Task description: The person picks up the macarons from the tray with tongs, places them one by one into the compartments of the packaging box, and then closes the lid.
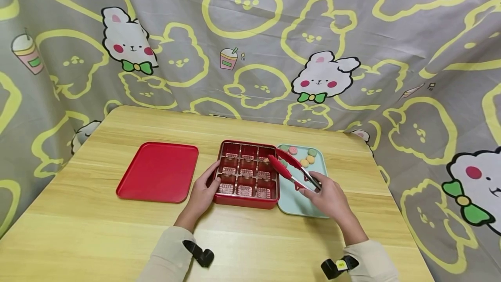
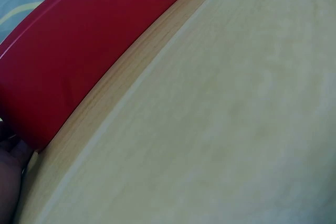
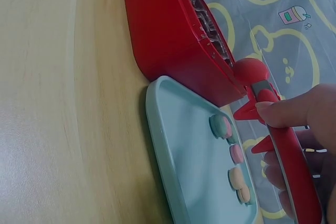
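As I looked in remotely, one red lid (image 1: pixel 158 172) lay flat on the table (image 1: pixel 250 247), near the box but apart from it. Next came the left hand (image 1: pixel 201 190), spread against the box's left side, forefinger stretched along the wall and thumb apart from it at the rim. The one red box (image 1: pixel 245 203) stood open between lid and tray, its liner (image 1: pixel 246 194) making nine compartments, three rows of three. Over its right rim reached one pair of tongs (image 1: pixel 280 169), its two red tips narrowly parted. One small brownish piece (image 1: pixel 266 160) showed at the tips; I couldn't tell whether they pinched it or it sat in a compartment. Close by the box's right side lay one pale green tray (image 1: pixel 289 199). On its far half I counted six macarons (image 1: pixel 310 159) in the head view: three green, two yellow, one pink; the tongs could have hidden others. Rightmost, the right hand (image 1: pixel 330 197) held the tongs above the tray, fingers and thumb wrapped round the arms.
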The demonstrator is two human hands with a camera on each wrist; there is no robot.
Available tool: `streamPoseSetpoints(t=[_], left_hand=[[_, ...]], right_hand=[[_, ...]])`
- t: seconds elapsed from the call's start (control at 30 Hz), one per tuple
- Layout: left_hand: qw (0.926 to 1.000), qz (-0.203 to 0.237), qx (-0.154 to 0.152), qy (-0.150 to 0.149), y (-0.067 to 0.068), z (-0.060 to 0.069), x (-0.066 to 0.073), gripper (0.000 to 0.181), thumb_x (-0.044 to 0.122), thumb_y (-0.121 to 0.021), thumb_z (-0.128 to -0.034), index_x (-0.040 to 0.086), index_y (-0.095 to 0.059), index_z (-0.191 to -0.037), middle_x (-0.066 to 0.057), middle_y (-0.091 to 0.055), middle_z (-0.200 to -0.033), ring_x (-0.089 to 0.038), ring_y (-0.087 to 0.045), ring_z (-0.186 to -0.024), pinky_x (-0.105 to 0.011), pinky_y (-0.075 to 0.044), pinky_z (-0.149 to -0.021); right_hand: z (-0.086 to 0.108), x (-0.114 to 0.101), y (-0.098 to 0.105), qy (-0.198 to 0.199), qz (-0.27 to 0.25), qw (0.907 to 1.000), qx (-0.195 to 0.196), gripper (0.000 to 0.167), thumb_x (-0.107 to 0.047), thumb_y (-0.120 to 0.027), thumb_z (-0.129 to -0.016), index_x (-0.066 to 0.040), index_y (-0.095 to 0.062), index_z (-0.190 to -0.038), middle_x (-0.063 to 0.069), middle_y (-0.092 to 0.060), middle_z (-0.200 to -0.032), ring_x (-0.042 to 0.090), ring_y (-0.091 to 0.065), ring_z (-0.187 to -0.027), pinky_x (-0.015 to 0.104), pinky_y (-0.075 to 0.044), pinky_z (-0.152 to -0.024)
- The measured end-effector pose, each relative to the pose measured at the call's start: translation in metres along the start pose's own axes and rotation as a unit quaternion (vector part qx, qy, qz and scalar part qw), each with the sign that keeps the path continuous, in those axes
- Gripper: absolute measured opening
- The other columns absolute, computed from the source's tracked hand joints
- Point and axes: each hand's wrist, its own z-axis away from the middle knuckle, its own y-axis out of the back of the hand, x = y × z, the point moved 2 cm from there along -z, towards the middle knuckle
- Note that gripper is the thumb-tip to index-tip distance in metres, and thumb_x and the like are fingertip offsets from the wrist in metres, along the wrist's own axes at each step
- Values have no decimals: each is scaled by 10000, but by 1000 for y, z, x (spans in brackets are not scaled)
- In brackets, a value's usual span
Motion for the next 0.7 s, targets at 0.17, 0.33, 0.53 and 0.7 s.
streamPoseSetpoints(t=[0.17,0.33,0.53,0.7], left_hand=[[9997,-130,136,-177,-1,0,0,517,90,-523,-919,213,-449,-1415,-109,-427,-1452,-316,-352,-1358,-508,-283,-1110],[9997,-144,159,-155,-1,0,-2,519,82,-526,-917,210,-451,-1414,-109,-427,-1452,-315,-351,-1358,-506,-281,-1112],[10000,-6,48,-52,0,-1,-1,521,88,-530,-929,228,-436,-1423,-83,-402,-1472,-284,-317,-1381,-489,-251,-1131],[9999,-123,31,41,0,-1,-1,518,115,-525,-937,273,-430,-1421,-43,-398,-1476,-253,-311,-1386,-477,-254,-1133]], right_hand=[[1,0,0,-1,-3,10000,-1,615,-333,-731,-798,-39,-543,-1304,182,-636,-1119,266,-580,-911,417,-485,-719],[1,1,0,-31,-13,10000,-22,624,-342,-729,-800,-36,-537,-1309,185,-634,-1125,263,-576,-908,407,-483,-714],[2,6,2,-47,6,10000,50,628,-347,-728,-802,-35,-534,-1310,194,-629,-1130,274,-578,-917,426,-486,-730],[4,12,7,-134,41,9999,74,636,-355,-727,-800,-32,-532,-1312,202,-620,-1146,286,-570,-924,397,-472,-712]])
